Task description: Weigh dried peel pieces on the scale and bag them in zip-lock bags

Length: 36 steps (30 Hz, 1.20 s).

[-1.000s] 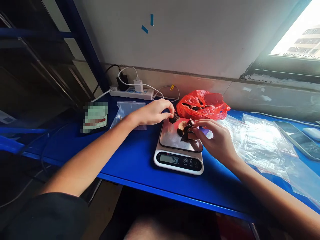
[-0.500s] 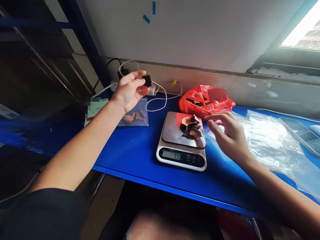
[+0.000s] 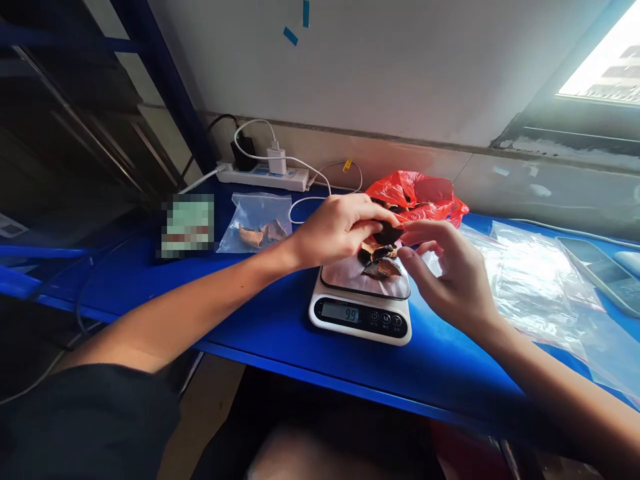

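Note:
A white kitchen scale with a steel plate stands on the blue table; its display reads 99. Several dark dried pieces lie on the plate. My left hand is closed on one dark piece and holds it above the plate's far edge. My right hand hovers just right of the plate, fingers spread and curled, fingertips close to that same piece, holding nothing that I can see.
A red plastic bag with more pieces lies behind the scale. A small clear bag with dried pieces lies to the left, beside a phone. A power strip runs along the wall. Clear plastic bags cover the right side.
My left hand, which had lifted a dark piece up to the left, has come back down over the scale with it. My right hand has shifted slightly toward the plate.

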{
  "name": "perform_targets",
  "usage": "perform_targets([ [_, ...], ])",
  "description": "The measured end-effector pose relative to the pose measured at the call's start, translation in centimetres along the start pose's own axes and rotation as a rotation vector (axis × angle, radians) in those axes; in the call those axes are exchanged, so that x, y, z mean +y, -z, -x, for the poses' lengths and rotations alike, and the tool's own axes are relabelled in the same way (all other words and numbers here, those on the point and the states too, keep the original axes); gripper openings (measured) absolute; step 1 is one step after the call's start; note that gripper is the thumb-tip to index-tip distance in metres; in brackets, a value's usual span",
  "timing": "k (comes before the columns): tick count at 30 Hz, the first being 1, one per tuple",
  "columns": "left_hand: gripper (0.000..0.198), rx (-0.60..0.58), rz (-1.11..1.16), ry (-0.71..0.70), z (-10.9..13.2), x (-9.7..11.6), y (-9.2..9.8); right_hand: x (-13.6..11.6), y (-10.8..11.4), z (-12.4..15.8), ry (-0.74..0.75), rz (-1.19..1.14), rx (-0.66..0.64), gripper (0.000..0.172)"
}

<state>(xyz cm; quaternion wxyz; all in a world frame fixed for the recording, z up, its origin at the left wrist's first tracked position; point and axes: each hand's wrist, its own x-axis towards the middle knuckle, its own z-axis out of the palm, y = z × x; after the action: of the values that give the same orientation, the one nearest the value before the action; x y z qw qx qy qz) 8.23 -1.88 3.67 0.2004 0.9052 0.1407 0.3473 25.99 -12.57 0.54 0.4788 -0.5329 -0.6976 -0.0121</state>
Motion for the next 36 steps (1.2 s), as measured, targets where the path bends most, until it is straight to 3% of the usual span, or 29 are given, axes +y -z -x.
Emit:
perform_targets([
  [4, 0.027, -0.017, 0.031, -0.076, 0.3, 0.6, -1.2, -0.1, -0.1, 0.7, -0.143, -0.111, 0.049, 0.008],
  [7, 0.024, 0.042, 0.082, -0.073, 1.2, 1.2, -1.2, -0.3, 0.1, 1.2, -0.186, -0.187, 0.029, 0.006],
  [11, 0.022, 0.123, 0.076, -0.116, 1.9, 1.9, -0.8, -0.6, 0.3, 1.3, -0.151, -0.230, -0.040, 0.007],
  [23, 0.017, -0.008, -0.045, -0.218, 2.6, 1.1, -0.4, -0.6, 0.6, 1.6, 0.015, -0.140, -0.039, 0.007],
  [32, 0.016, -0.002, -0.021, -0.098, 2.8, 1.4, -0.2, -0.3, 0.7, 1.4, 0.002, -0.087, -0.089, 0.001],
  [36, 0.018, -0.040, -0.035, -0.056, 3.0, 1.6, 0.1, -0.6, 1.1, 1.1, 0.028, 0.009, -0.052, 0.003],
])
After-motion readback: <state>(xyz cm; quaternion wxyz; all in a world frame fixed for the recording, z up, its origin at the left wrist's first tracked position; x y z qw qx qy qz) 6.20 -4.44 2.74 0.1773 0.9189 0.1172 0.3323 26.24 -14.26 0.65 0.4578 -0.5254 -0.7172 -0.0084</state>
